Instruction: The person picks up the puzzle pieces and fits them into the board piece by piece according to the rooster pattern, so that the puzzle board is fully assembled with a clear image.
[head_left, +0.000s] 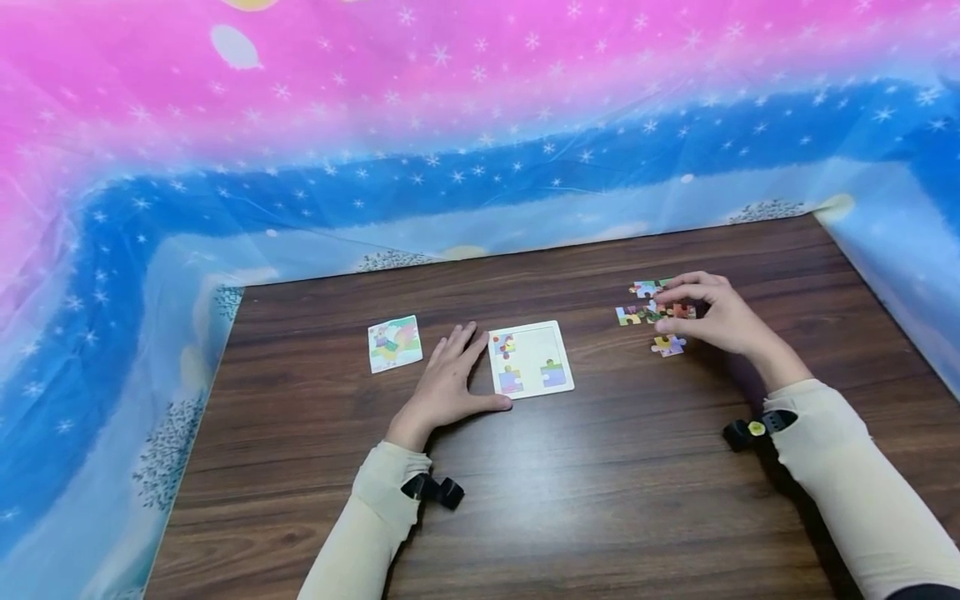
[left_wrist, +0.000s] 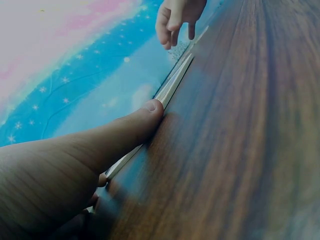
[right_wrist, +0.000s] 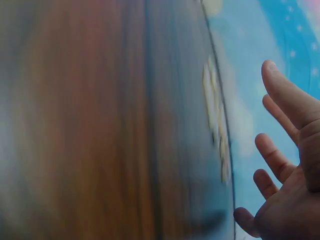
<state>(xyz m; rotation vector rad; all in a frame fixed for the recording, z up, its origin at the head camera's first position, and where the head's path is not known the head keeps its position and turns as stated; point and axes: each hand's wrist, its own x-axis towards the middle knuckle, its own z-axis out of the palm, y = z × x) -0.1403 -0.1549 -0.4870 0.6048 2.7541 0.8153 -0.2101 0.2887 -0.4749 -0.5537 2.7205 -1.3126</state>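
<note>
person at a brown wood-grain desk [head_left: 540,500], both hands out over it. left hand [head_left: 450,383] lies at the left side of a square white puzzle board [head_left: 534,346], fingers straight and spread wide, thumb apart from the rest. left wrist view shows the thumb tip touching the board's edge; it's at the near left corner. board flat on the desk, roughly in front of the person, between the hands.

three jigsaw pieces in the board: top-left piece [head_left: 504,343] with red and yellow bits, bottom-left piece [head_left: 511,381] and bottom-right piece [head_left: 553,374], both mostly purple. bare white between them.

right hand [head_left: 716,317] is over the loose jigsaw pieces [head_left: 628,317], well right of the board. its fingers are bent a little and parted, wide gap from thumb to index, grasping nothing; right wrist view shows them fanned out above the desk. i see the pile only partly, hand covers some. one purple-yellow piece [head_left: 668,345] lies on the near side of it.

picture card [head_left: 395,343], multicoloured, flat on the desk left of the left hand, apart from it. cream sleeves [head_left: 847,467], black device at each wrist. pink and blue snowflake cloth [head_left: 465,108] hangs behind the desk.
</note>
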